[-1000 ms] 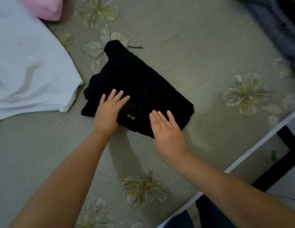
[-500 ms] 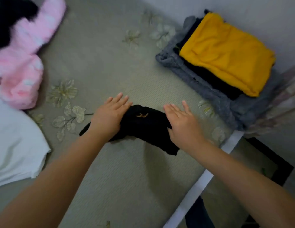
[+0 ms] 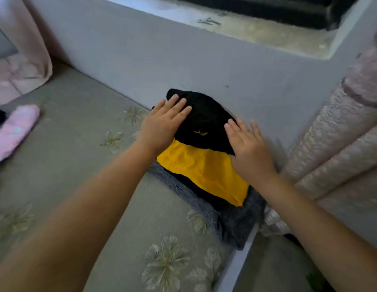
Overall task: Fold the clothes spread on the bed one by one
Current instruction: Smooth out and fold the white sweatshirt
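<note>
We see a folded black garment (image 3: pixel 204 121) with a small gold mark on its top face, lying in the upper middle of the frame on top of a stack of folded clothes. Directly under it is a folded yellow garment (image 3: pixel 200 169), its near part uncovered; below that a dark layer, then a grey fleecy piece (image 3: pixel 236 224) at the bottom. The stack sits on the bed (image 3: pixel 120 207) against the wall, by the bed's right edge. At the left edge of the frame lies an unfolded pink garment (image 3: pixel 15 131).
</note>
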